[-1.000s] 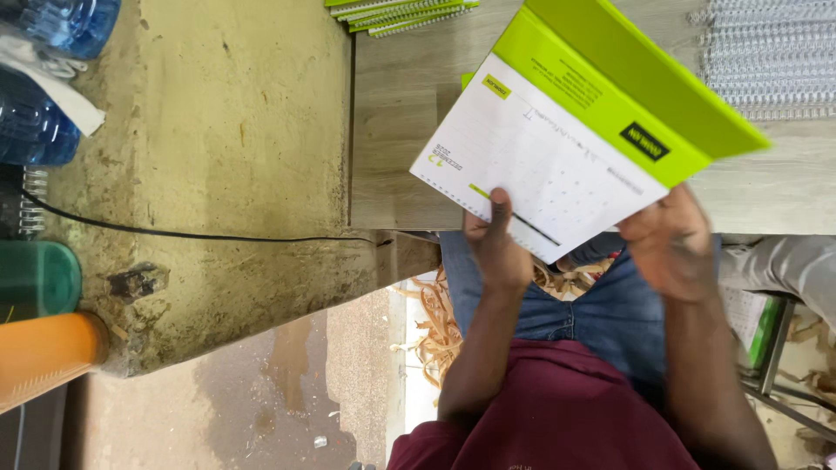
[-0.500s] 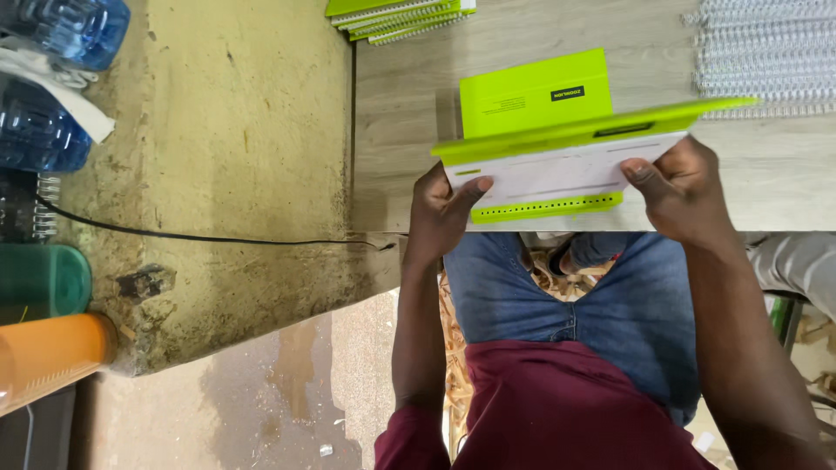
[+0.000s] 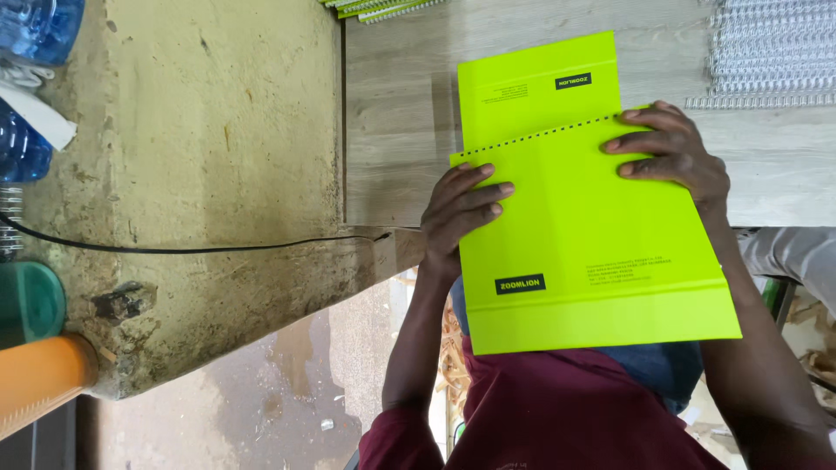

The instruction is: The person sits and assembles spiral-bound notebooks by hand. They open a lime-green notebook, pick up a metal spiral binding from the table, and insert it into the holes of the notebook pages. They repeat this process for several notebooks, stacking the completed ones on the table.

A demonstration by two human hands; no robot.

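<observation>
A lime-green card cover [image 3: 592, 252] with a row of punched holes along its far edge hangs over the near edge of the wooden table [image 3: 392, 113] and over my lap. My left hand [image 3: 461, 209] grips its left edge, fingers on top. My right hand [image 3: 675, 157] holds its far right corner, fingers spread on the sheet. A second lime-green sheet [image 3: 540, 87] lies flat on the table just beyond, partly under the held cover. What lies beneath the cover is hidden.
Several silver wire binding combs [image 3: 771, 52] lie at the table's far right. A stack of green booklets [image 3: 383, 7] pokes in at the top. Left of the table is a rough concrete ledge [image 3: 192, 130] with a black cable [image 3: 174, 250], blue water bottles [image 3: 35, 26] and green and orange cylinders [image 3: 35, 348].
The booklet I held tilted up, white printed page showing, came down onto the table. The green cover has now turned toward me and lies flat, hiding the white pages.
</observation>
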